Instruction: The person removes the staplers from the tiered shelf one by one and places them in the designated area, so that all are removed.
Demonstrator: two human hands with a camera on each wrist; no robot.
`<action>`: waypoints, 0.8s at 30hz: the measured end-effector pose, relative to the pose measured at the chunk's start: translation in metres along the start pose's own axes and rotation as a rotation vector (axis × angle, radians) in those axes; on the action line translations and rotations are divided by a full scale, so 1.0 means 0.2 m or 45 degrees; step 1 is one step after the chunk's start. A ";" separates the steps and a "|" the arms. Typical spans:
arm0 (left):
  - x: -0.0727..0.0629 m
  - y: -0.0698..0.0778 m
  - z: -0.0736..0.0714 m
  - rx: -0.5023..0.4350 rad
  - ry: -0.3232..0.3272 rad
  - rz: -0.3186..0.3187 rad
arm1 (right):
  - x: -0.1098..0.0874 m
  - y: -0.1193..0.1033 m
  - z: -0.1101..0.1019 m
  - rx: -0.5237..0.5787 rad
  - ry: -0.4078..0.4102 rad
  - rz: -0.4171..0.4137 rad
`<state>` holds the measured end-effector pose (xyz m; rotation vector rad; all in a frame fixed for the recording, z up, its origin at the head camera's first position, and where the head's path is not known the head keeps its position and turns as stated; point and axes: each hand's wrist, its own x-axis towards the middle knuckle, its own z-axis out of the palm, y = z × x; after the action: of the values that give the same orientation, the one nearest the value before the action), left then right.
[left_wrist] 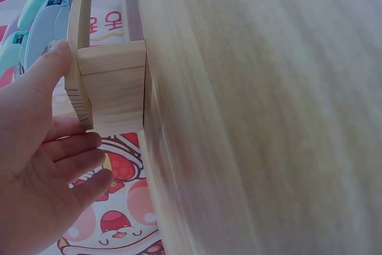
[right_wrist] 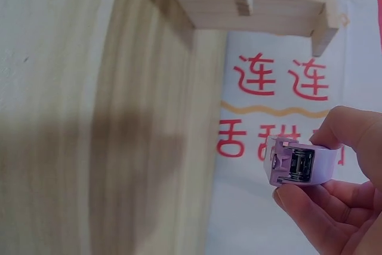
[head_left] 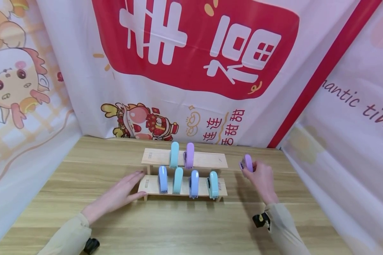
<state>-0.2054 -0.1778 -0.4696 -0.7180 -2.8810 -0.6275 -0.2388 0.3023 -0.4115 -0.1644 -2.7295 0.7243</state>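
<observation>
In the head view, my right hand [head_left: 263, 179] holds a purple stapler [head_left: 248, 163] in the air right of a two-tier wooden rack [head_left: 185, 191]. The right wrist view shows thumb and fingers pinching that stapler [right_wrist: 301, 162], its end with a dark metal part facing the camera. My left hand [head_left: 122, 193] touches the rack's left end, fingers fairly straight; in the left wrist view its thumb lies against the board [left_wrist: 77, 58]. On the upper tier stand a teal stapler [head_left: 174, 155] and a purple stapler [head_left: 189, 156]. Several blue and teal staplers [head_left: 194, 183] line the lower tier.
The rack stands on a wood-grain table [head_left: 185, 226]. Behind it hangs a printed cloth [head_left: 191, 81] with red and white lettering. More cloth walls [head_left: 338, 141] close off the left and right sides.
</observation>
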 end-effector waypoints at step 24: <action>-0.01 0.00 0.01 0.006 0.011 -0.003 | 0.03 0.14 0.15 0.054 -0.150 0.196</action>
<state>-0.2039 -0.1768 -0.4710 -0.7095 -2.8752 -0.6226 -0.2533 0.3137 -0.4477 -0.3356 -2.8339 0.8594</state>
